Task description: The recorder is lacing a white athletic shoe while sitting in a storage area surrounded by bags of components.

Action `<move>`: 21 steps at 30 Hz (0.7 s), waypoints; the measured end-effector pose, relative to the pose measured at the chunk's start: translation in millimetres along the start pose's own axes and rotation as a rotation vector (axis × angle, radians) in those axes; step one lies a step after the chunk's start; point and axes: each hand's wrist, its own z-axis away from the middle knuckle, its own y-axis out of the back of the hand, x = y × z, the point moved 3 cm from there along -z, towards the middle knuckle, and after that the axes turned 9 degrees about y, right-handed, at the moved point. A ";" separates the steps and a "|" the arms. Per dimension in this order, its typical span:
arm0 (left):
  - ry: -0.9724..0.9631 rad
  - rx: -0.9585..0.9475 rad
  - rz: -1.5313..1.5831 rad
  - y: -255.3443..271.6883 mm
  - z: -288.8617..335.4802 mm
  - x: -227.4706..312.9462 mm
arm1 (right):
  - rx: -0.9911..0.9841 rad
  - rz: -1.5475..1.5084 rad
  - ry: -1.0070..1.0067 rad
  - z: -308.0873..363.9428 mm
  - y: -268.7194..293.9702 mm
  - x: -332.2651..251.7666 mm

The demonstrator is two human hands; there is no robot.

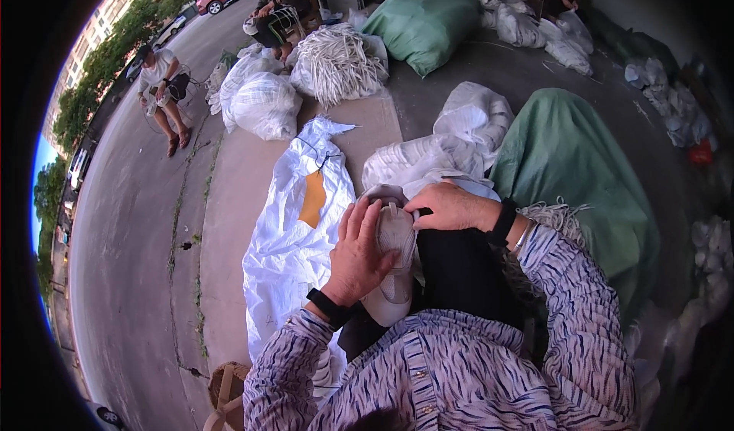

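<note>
A pale beige sneaker (394, 236) lies on my lap, its toe toward me and its grey-lined collar opening away from me. My left hand (358, 253) grips its left side, with the fingers up along the edge and the thumb across the top. My right hand (451, 206) pinches the collar's right edge with bent fingers. What the right fingertips hold inside the opening is hidden. Dark wristbands sit on both wrists. White sheeting (294, 240) spreads by my left leg, with an orange-yellow patch (313, 199) on it.
Clear plastic bags of white items (440, 148) lie just ahead. A green sack (581, 186) stands at my right, with white laces (562, 221) beside it. Farther off are a lace pile (340, 60), another green sack (424, 26) and seated people. A wicker-like stool (227, 389) is at lower left.
</note>
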 end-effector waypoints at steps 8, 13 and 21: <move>-0.013 -0.013 -0.050 -5.9 -8.1 13.3 | 0.064 0.257 0.044 12.6 -22.3 -1.9; -0.062 0.009 -0.110 -1.8 -9.7 7.6 | 0.126 0.331 0.074 12.9 -30.3 -5.6; -0.069 -0.036 0.048 -13.6 -21.6 -2.2 | 0.912 -0.278 -0.120 102.7 -38.5 20.7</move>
